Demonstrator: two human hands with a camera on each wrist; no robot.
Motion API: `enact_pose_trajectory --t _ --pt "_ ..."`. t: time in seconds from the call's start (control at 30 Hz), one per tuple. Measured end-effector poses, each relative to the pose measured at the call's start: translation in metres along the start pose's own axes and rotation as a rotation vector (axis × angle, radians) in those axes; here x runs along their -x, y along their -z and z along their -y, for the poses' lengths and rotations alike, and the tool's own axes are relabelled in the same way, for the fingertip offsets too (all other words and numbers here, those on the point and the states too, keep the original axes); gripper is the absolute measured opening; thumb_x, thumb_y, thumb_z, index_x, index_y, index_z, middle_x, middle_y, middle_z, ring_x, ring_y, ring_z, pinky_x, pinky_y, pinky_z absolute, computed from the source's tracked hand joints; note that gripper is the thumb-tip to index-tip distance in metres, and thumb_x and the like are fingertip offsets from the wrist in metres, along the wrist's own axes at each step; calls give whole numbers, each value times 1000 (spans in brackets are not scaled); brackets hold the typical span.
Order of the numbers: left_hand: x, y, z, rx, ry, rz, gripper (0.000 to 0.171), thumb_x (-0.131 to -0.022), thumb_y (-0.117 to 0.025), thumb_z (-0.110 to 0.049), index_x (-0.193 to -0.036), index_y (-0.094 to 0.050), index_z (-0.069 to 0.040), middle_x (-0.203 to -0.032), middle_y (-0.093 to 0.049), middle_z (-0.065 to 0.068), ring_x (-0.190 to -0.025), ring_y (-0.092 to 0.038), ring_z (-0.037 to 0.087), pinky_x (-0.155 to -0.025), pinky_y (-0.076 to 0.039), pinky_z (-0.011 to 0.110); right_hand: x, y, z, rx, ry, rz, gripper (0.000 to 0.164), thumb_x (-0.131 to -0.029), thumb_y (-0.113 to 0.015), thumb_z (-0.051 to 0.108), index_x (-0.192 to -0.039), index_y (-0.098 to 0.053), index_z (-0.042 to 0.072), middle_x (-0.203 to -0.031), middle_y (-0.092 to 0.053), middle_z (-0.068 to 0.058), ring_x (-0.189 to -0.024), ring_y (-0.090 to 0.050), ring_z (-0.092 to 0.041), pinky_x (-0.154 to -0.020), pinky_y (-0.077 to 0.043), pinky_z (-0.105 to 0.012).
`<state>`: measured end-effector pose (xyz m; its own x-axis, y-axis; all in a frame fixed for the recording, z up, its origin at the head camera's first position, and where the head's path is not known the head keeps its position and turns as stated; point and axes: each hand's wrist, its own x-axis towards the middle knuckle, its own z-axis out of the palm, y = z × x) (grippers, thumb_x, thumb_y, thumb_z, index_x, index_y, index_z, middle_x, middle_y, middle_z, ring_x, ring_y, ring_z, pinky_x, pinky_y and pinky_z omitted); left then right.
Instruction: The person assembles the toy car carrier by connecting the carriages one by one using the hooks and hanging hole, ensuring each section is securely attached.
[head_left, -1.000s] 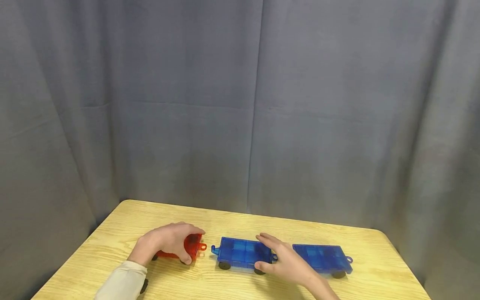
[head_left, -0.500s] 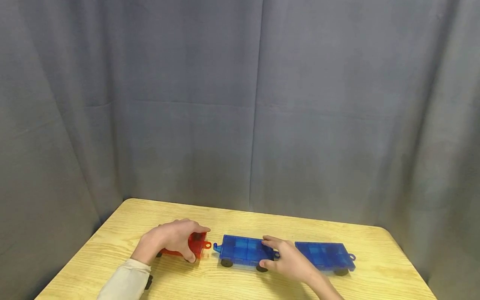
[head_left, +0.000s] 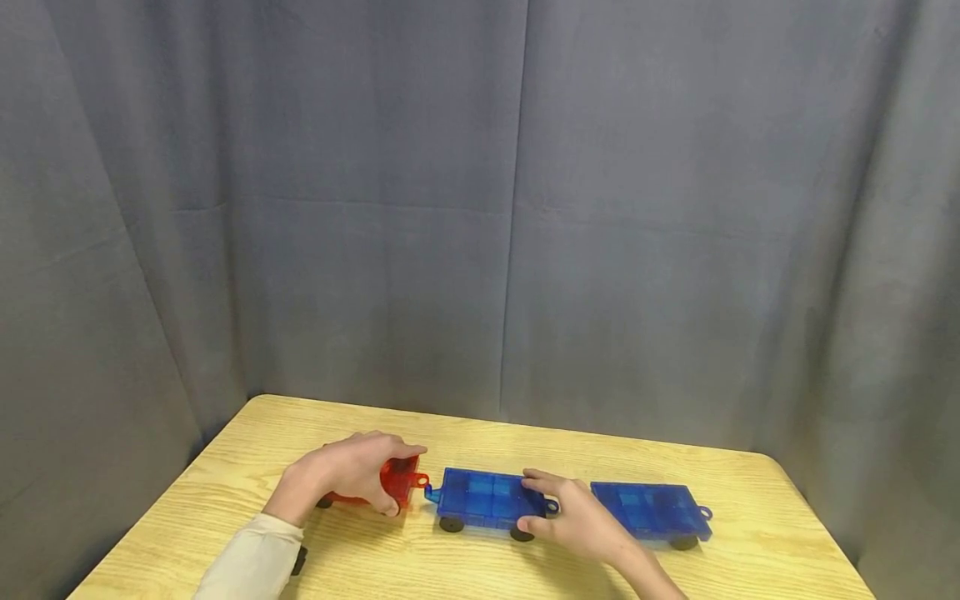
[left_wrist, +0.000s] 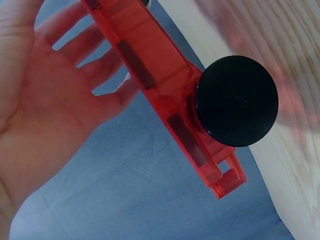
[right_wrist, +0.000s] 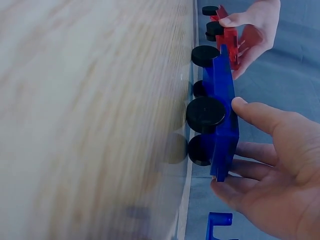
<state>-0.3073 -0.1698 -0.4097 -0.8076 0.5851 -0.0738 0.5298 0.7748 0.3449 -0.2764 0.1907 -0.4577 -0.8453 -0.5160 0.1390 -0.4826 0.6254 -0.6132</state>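
Note:
My left hand [head_left: 358, 468] grips a translucent red toy wagon [head_left: 401, 479] by its long sides, thumb at the near side and fingers over the far side. Its end ring overlaps the hook of a blue toy wagon [head_left: 480, 497] in the head view. In the left wrist view the red wagon [left_wrist: 160, 85] shows its side and a black wheel, held a little over the wood. With thumb and fingers, my right hand [head_left: 573, 517] holds the rear end of the blue wagon, its black wheels at the tabletop in the right wrist view.
A second blue wagon [head_left: 652, 510] stands to the right, partly behind my right wrist. Its hook [right_wrist: 220, 220] shows in the right wrist view. The wooden table [head_left: 450, 575] ends at grey curtains [head_left: 375, 250]. A small black thing [head_left: 298, 561] lies beside my left sleeve.
My left hand has moved the red wagon rightward and slightly up, bringing its ring to the blue hook. My right hand has closed in on the blue wagon's rear end.

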Motion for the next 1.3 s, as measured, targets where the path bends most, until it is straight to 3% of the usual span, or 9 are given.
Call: enact_pose_trajectory --t 0.07,0.17,0.77,1.17,1.3 --pt "-1 -1 0 -1 6 0 84 -71 -95 -30 -146 -58 -20 -115 -60 -5 -96 -54 16 -80 -51 36 0 0 0 -7 -5 3 64 -91 -78 36 -138 -60 -4 -149 -50 -17 -119 -60 -28 -82 -45 -39" --pt "-4 -3 0 0 8 1 84 -72 -94 -31 -147 -57 -21 -118 -60 -5 -97 -54 16 -79 -51 37 0 1 -1 -15 -5 3 64 -91 -78 36 -138 -60 -3 -150 -50 -17 -129 -53 -34 -82 -45 -41" --pt "-7 -10 1 -22 6 27 85 -74 -93 -32 -149 -55 -22 -119 -60 -5 -96 -53 16 -79 -50 37 1 3 0 -48 7 -1 63 -92 -78 35 -139 -60 -3 -149 -50 -17 -131 -51 -39 -93 -47 -51" --pt "-7 -13 1 -44 -13 42 85 -73 -93 -34 -149 -55 -20 -118 -61 -4 -95 -52 15 -79 -49 35 2 2 1 -44 10 8 62 -92 -77 34 -139 -59 -3 -149 -50 -18 -130 -52 -38 -84 -46 -44" --pt "-6 -14 1 -25 8 52 86 -72 -94 -33 -149 -56 -19 -115 -61 -6 -93 -53 14 -79 -49 35 1 0 1 -40 15 4 63 -92 -77 34 -139 -59 -2 -149 -50 -17 -130 -52 -36 -87 -47 -46"
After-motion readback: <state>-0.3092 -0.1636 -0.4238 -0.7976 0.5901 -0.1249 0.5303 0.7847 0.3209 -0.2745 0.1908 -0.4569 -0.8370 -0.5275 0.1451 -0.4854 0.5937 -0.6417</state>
